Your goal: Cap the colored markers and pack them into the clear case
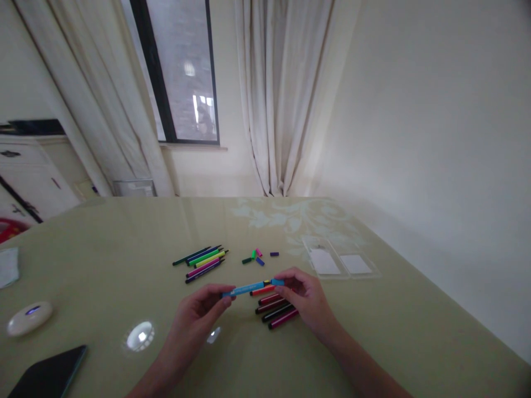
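Note:
My left hand [201, 310] is closed on the rear end of a light blue marker pen [249, 288]. The thumb and fingers of my right hand [305, 298] pinch its blue cap [277, 282]. A dark band shows between the barrel and the cap, and I cannot tell whether they touch. Beneath my right hand lie several capped-looking markers in red, dark and magenta [283, 319], their far ends hidden. Several uncapped markers [205, 260] lie side by side farther left. Several loose caps [259, 261] in green, pink and blue are scattered beyond my hands.
An opened clear plastic case [344, 275] with white inserts lies at the right. On the left are a white oval device [30, 319], a dark tablet or phone [48, 371] and a pale cloth or paper [9, 267]. A wall [456, 221] borders the table's right side.

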{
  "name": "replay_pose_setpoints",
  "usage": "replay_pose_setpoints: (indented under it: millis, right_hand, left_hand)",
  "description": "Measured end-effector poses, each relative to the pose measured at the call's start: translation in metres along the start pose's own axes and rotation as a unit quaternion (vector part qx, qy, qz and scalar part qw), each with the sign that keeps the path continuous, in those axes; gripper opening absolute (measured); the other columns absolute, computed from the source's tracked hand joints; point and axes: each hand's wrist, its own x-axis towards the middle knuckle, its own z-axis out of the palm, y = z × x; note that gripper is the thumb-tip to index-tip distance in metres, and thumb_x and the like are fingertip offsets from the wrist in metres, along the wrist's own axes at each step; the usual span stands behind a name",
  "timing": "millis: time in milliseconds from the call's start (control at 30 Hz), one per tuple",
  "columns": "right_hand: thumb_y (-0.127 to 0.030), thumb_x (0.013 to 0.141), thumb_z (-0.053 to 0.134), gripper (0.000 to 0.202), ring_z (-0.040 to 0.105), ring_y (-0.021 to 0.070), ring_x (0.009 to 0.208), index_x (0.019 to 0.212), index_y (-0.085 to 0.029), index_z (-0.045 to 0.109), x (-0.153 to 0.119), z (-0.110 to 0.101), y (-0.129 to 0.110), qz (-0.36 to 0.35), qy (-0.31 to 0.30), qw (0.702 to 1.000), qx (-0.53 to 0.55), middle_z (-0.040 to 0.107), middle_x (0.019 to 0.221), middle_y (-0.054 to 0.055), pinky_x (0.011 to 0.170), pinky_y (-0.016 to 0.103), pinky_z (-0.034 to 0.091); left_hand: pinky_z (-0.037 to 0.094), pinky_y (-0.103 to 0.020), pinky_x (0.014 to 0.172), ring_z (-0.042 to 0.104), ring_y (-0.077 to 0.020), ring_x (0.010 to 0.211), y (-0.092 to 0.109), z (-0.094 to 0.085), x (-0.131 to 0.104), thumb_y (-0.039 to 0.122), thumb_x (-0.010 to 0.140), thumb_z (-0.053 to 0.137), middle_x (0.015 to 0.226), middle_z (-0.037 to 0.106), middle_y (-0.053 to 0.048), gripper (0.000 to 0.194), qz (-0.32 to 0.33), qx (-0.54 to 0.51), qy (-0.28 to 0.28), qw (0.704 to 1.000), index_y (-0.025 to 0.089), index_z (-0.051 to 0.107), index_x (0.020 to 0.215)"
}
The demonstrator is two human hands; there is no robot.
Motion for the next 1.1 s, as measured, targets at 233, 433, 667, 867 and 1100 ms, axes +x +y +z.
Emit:
replay_pose_setpoints:
  millis: [233,433,667,867,1100]
  right_hand:
    - [-0.042,0.078,0.083,0.026,0.070,0.0186,0.076,0.094,-0.022,0.077,0.0002,-0.0014,-0.0024,-0.004,0.004,1.000,-0.007,0.074,0.084,0.002,0.072,0.031,0.057]
    - [-0.045,0.078,0.083,0.028,0.073,0.0216,0.082,0.094,-0.022,0.077,-0.0009,0.0002,-0.0018,0.000,-0.017,1.000,0.006,0.075,0.087,0.004,0.075,0.033,0.060]
    - [-0.044,0.077,0.085,0.027,0.076,0.0241,0.085,0.095,-0.025,0.078,-0.0027,0.0028,0.0016,0.003,-0.033,0.999,0.040,0.077,0.092,0.005,0.078,0.037,0.062]
    - [-0.043,0.078,0.085,0.027,0.076,0.0250,0.088,0.095,-0.023,0.078,-0.0025,0.0021,-0.0001,-0.005,-0.043,0.999,0.028,0.076,0.094,0.005,0.080,0.038,0.062]
    - [-0.043,0.076,0.085,0.028,0.077,0.0233,0.083,0.093,-0.022,0.078,-0.0008,-0.0003,0.0001,-0.015,-0.029,0.999,0.015,0.077,0.088,0.004,0.077,0.035,0.063]
  left_hand:
    - [0.063,-0.031,0.078,0.076,-0.0236,0.088,-0.0003,0.0001,-0.0007,0.053,0.075,0.080,0.095,0.081,-0.007,0.039,0.009,0.009,0.000,1.000,0.022,0.080,0.098]
    - [0.062,-0.029,0.077,0.075,-0.0222,0.086,-0.0059,0.0000,-0.0004,0.051,0.077,0.079,0.094,0.080,-0.007,0.036,0.026,0.008,-0.006,1.000,0.022,0.080,0.099]
    - [0.061,-0.027,0.074,0.075,-0.0218,0.085,-0.0074,-0.0004,-0.0009,0.049,0.080,0.077,0.094,0.081,-0.007,0.034,0.028,0.037,-0.003,0.999,0.023,0.081,0.101]
    - [0.061,-0.031,0.084,0.075,-0.0241,0.094,-0.0050,0.0033,-0.0003,0.048,0.079,0.078,0.101,0.081,-0.007,0.033,0.048,0.017,-0.003,0.999,0.024,0.082,0.102]
    - [0.062,-0.027,0.072,0.075,-0.0210,0.079,-0.0074,0.0018,-0.0006,0.047,0.076,0.081,0.087,0.081,-0.006,0.032,0.023,0.016,-0.001,1.000,0.022,0.082,0.096]
